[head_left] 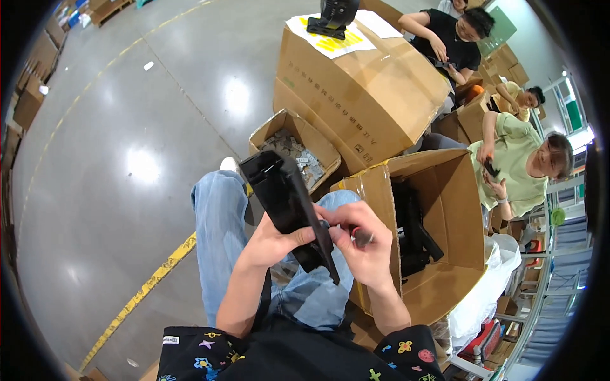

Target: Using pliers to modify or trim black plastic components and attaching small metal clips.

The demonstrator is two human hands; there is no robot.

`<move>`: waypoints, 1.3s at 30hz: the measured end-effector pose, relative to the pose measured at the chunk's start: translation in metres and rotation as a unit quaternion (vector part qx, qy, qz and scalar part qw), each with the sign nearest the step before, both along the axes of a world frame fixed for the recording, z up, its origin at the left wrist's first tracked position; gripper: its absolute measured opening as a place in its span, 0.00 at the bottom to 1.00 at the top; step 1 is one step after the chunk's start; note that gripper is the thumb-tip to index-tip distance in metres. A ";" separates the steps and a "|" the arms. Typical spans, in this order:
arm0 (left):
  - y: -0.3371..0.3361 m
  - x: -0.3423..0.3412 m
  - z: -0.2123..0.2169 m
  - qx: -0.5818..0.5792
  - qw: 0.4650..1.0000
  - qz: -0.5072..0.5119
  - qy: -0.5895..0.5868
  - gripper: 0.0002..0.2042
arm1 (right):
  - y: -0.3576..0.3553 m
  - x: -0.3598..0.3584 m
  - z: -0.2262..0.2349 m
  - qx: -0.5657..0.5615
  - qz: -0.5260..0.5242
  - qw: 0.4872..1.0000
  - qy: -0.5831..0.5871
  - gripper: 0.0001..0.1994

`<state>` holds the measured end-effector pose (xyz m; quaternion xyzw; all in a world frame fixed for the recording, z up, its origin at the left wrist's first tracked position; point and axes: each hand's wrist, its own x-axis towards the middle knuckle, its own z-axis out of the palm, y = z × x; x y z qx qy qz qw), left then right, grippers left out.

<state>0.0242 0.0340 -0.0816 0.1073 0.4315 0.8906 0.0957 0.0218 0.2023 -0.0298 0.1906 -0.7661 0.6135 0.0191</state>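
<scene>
Above my lap, my left hand [273, 244] is closed around a long black plastic part [283, 193], with the thumb across its lower portion. The part is tilted, its wide end pointing away from me and a thin edge running down toward me. My right hand [370, 247] meets it from the right, fingers curled around a small tool with a dark rounded end [363, 238] and a bit of red. The tool's tip is hidden behind the fingers and the part, so its exact kind does not show.
A small carton [316, 138] of grey pieces stands beyond my knees. To the right, an open carton [456, 219] contains black parts [413, 232]. A large carton [337, 95] supports papers and a black device [333, 18]. Several people work at the right; yellow tape [140, 295] crosses the floor.
</scene>
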 end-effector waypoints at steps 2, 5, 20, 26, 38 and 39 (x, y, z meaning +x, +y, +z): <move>-0.004 0.000 0.000 -0.007 0.999 0.020 -0.025 0.10 | -0.002 0.000 -0.001 -0.078 -0.044 0.986 -0.140 0.25; -0.010 -0.002 -0.002 -0.017 0.995 0.075 -0.067 0.08 | 0.013 0.009 -0.019 0.053 -0.123 0.987 -0.086 0.28; -0.008 -0.002 -0.008 -0.158 0.925 0.320 -0.128 0.05 | 0.000 0.089 -0.030 -0.372 0.167 0.802 -0.437 0.25; -0.004 0.003 0.004 -0.234 0.901 0.347 -0.116 0.04 | -0.012 0.085 -0.033 -0.296 0.184 0.845 -0.406 0.31; -0.002 0.012 0.014 -0.278 0.883 0.377 -0.009 0.03 | -0.023 0.088 -0.025 -0.331 0.150 0.848 -0.385 0.25; -0.001 0.012 0.014 -0.277 0.882 0.382 0.000 0.03 | -0.024 0.090 -0.025 -0.345 0.139 0.848 -0.377 0.23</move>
